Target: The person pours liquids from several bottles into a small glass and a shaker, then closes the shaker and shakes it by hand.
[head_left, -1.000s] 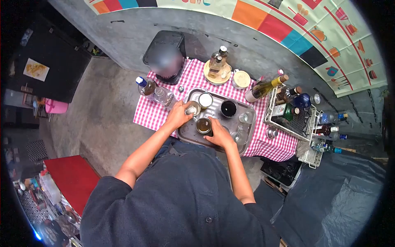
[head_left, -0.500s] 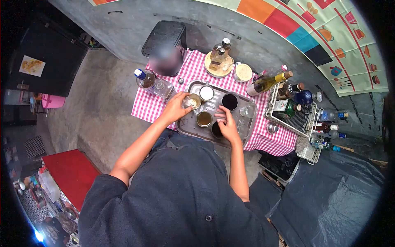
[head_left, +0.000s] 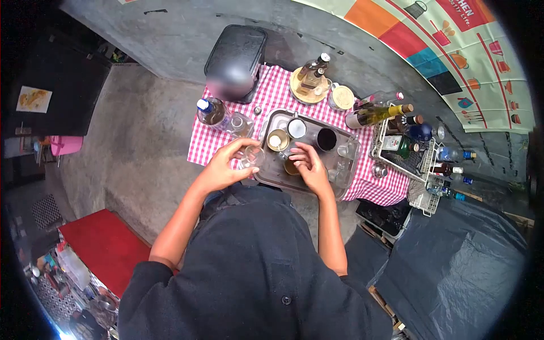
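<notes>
My left hand is closed round a small clear glass, held tilted at the tray's left edge. My right hand hovers over the grey tray, its fingers loosely curved and apart, with nothing visible in them. Beneath its fingertips is a glass of brown liquid, partly hidden. A mug with white contents, a cup with a white lump inside and a glass of dark liquid stand farther back on the tray. Clear glasses lie at its right side.
On the checkered tablecloth stand a blue-capped bottle, a black bin, a wooden board with bottles, a lidded jar and a wine bottle. A white wire basket holds more bottles at the right.
My left hand has drawn the clear glass away from the cup with the white lump, toward me and left. My right hand has shifted slightly left, over the brown liquid. The view has shifted slightly.
</notes>
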`<state>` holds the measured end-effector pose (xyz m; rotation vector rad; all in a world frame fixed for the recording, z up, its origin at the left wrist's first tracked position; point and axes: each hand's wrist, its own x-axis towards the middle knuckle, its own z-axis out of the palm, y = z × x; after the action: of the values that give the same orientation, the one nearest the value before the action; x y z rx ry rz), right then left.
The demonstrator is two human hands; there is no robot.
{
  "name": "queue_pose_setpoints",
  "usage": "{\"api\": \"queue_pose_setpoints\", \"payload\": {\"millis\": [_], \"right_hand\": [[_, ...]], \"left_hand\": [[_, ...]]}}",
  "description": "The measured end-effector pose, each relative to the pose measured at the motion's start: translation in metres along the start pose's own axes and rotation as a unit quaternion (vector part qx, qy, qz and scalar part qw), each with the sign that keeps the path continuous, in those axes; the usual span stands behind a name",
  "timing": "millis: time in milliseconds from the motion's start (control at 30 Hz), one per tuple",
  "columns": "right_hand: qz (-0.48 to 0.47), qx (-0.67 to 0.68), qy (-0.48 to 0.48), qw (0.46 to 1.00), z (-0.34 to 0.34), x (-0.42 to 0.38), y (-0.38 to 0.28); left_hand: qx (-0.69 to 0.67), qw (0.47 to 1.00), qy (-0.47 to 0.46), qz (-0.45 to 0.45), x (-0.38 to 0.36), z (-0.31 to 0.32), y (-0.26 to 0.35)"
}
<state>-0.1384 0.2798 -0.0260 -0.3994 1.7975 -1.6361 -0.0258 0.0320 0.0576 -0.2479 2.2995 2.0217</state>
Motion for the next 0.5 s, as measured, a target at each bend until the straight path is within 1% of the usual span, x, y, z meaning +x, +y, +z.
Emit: {"api": "queue_pose_setpoints", "payload": {"millis": [67, 100, 133, 167, 200, 267, 300, 333, 367, 500], "right_hand": [[-0.018, -0.098, -0.006, 0.995, 0.02, 0.004, -0.013], [-0.058, -0.21, -0.008, 0.976, 0.028, 0.007, -0.022], [-0.095, -0.319, -0.011, 0.943, 0.036, 0.011, -0.031], [-0.095, -0.319, -0.008, 0.943, 0.044, 0.015, -0.036], [-0.098, -0.326, -0.021, 0.94, 0.053, 0.021, -0.041], [-0.102, -0.334, -0.026, 0.937, 0.067, 0.033, -0.047], [-0.097, -0.354, -0.023, 0.93, 0.075, 0.038, -0.049], [-0.092, -0.372, -0.019, 0.923, 0.081, 0.044, -0.051], [-0.055, -0.358, -0.024, 0.932, 0.086, 0.051, -0.046], [-0.078, -0.356, -0.016, 0.931, 0.103, 0.08, -0.01]], "left_hand": [[-0.009, 1.0, -0.001, 0.004, -0.009, -0.016, 0.0], [-0.063, 0.998, 0.001, -0.022, -0.013, -0.025, -0.003], [-0.117, 0.992, 0.004, -0.047, -0.017, -0.033, -0.004], [-0.124, 0.99, 0.029, -0.051, -0.02, -0.04, -0.006], [-0.122, 0.991, 0.026, -0.048, -0.023, -0.047, -0.011], [-0.138, 0.985, 0.088, -0.051, -0.029, -0.06, -0.028], [-0.139, 0.984, 0.102, -0.046, -0.031, -0.066, -0.031], [-0.136, 0.985, 0.097, -0.043, -0.033, -0.073, -0.035], [-0.14, 0.984, 0.099, -0.043, -0.035, -0.079, -0.04], [-0.114, 0.989, 0.078, -0.049, -0.032, -0.107, -0.045]]}}
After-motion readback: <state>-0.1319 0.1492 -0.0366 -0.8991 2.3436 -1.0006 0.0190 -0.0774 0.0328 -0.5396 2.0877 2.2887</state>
